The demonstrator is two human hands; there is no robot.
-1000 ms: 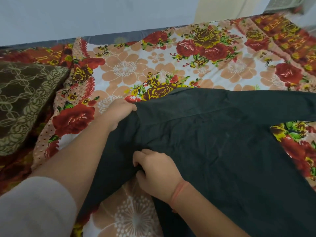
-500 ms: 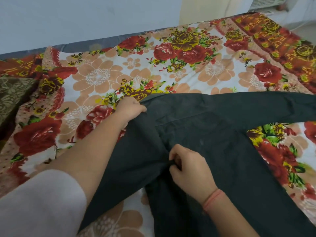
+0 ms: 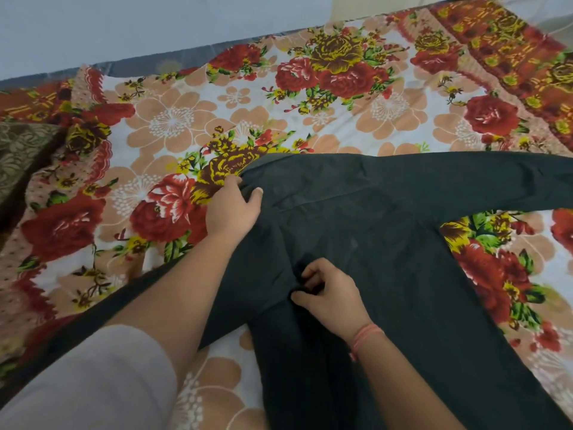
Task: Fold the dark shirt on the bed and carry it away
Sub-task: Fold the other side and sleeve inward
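Note:
The dark shirt (image 3: 387, 249) lies spread on the bed (image 3: 186, 119), which has a floral sheet. One sleeve stretches off to the right. My left hand (image 3: 231, 209) grips the shirt's upper left part near the shoulder, thumb on top of the fabric. My right hand (image 3: 328, 290) pinches a bunch of dark cloth lower down, in the middle of the shirt's left side. The left flap of the shirt runs under my left forearm toward the bottom left.
A dark patterned pillow (image 3: 21, 156) lies at the left edge of the bed. A pale wall (image 3: 124, 23) runs behind the bed's far edge. The sheet's orange-red border (image 3: 511, 48) lies at the far right.
Both hands have drawn the shirt's left side inward to the right. My left hand's thumb now lies over the cloth and my right hand's fingers have loosened a little.

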